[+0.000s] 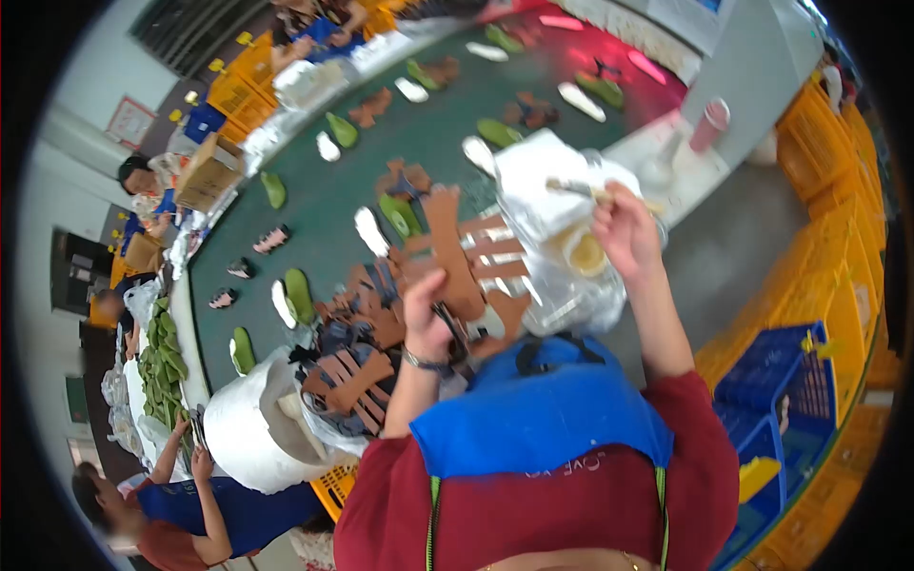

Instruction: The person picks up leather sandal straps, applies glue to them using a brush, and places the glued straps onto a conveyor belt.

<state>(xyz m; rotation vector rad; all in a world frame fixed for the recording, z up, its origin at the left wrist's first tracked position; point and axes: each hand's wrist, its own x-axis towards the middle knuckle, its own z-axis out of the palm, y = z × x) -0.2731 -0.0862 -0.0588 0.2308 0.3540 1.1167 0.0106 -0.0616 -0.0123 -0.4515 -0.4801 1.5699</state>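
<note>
My left hand (426, 312) grips a brown strappy shoe upper (447, 233), its cut strips fanned out to the right. Raised on the right, my right hand (626, 236) is closed around a brush (569, 187), whose bristle end points left over a white sheet (538, 176). Below the brush stands a container of yellowish glue-like stuff (585, 253), with clear plastic around it. A pile of brown and dark upper pieces (357, 319) lies left of my left hand. The brush tip and the upper are apart.
Green and white shoe parts, including a green sole (300, 295), lie spread over the dark green belt (286, 214). A white bucket (252, 419) stands at lower left, near a co-worker (190, 514). Yellow crates (819, 247) and blue crates (762, 400) line the right side. A pink cup (709, 124) stands at upper right.
</note>
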